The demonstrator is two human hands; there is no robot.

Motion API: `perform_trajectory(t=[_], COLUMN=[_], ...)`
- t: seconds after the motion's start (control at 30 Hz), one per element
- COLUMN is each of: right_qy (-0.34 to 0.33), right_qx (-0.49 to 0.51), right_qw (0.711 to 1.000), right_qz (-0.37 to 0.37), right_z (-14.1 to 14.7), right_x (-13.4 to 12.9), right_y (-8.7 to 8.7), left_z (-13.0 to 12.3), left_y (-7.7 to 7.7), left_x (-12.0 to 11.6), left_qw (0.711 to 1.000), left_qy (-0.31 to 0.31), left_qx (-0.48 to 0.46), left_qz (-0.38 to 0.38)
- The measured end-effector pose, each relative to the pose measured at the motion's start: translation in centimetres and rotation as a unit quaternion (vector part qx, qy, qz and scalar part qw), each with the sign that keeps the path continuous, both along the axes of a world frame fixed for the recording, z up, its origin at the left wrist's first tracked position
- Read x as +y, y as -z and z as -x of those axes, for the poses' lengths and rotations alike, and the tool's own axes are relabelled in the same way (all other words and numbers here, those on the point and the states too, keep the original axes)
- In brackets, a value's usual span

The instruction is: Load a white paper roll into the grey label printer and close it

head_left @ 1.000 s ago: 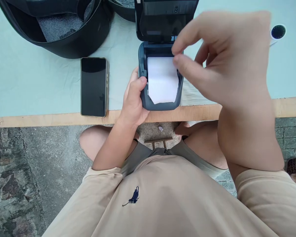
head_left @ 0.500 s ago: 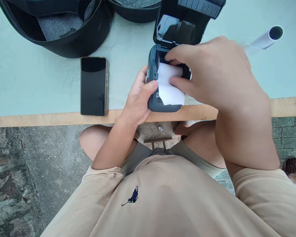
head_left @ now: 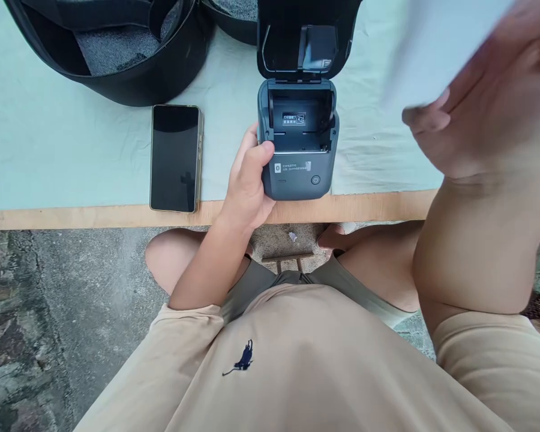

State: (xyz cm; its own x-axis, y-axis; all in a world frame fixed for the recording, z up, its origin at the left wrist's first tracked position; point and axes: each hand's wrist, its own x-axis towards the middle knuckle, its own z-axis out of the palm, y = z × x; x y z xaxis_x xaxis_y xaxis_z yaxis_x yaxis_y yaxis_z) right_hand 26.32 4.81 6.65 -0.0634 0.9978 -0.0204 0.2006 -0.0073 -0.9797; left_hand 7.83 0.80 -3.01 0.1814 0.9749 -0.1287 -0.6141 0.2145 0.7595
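A dark blue-grey label printer (head_left: 297,174) is upright near the table's front edge, its black lid (head_left: 306,36) swung open and its inner compartment bare. Round its left side my left hand (head_left: 251,180) is closed, with the thumb on the front rim. At the upper right my right hand (head_left: 490,114) is raised, blurred by motion, with white paper (head_left: 450,42) in its fingers. Whether a whole roll is in that hand cannot be made out.
A phone (head_left: 175,159) lies left of the printer on the pale green cloth (head_left: 72,156). Behind it stands an open black zippered case (head_left: 162,78), with a second case (head_left: 238,24) beside it. The wooden table edge (head_left: 364,207) runs along the front.
My right hand has lifted the white paper out of the printer and moved up and to the right. The printer has shifted slightly left and turned more upright in my left hand.
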Motion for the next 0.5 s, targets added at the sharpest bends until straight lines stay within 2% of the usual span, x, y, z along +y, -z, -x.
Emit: perform_trajectory(t=[0.07, 0.1, 0.13, 0.23, 0.3, 0.4, 0.5], right_qy=[-0.002, -0.016, -0.001, 0.032, 0.022, -0.006, 0.005], right_qx=[0.092, 0.119, 0.136, 0.127, 0.104, -0.072, -0.267], right_qw=[0.994, 0.991, 0.99, 0.991, 0.994, 0.993, 0.949], right_qz=[0.051, 0.055, 0.032, -0.009, -0.01, -0.096, -0.17], right_z=[-1.0, -1.4, -1.8, -2.3, -2.1, -1.7, -1.6], right_x=[0.7, 1.1, 1.3, 1.8, 1.8, 1.7, 1.9], right_y=[1.0, 1.7, 2.5, 4.6, 5.4, 5.6, 5.9], left_z=[-0.1, -0.1, -0.2, -0.3, -0.2, -0.2, -0.1], left_y=[0.0, 0.0, 0.0, 0.1, 0.1, 0.1, 0.1], left_x=[0.0, 0.1, 0.1, 0.1, 0.1, 0.1, 0.1], left_qw=[1.0, 1.0, 1.0, 1.0, 1.0, 1.0, 1.0], left_qy=[-0.003, -0.004, -0.004, -0.003, -0.002, 0.0, 0.0], left_qx=[-0.002, -0.001, 0.001, 0.001, 0.0, 0.009, 0.011], left_qz=[0.0, 0.0, -0.001, -0.009, -0.014, -0.012, -0.01])
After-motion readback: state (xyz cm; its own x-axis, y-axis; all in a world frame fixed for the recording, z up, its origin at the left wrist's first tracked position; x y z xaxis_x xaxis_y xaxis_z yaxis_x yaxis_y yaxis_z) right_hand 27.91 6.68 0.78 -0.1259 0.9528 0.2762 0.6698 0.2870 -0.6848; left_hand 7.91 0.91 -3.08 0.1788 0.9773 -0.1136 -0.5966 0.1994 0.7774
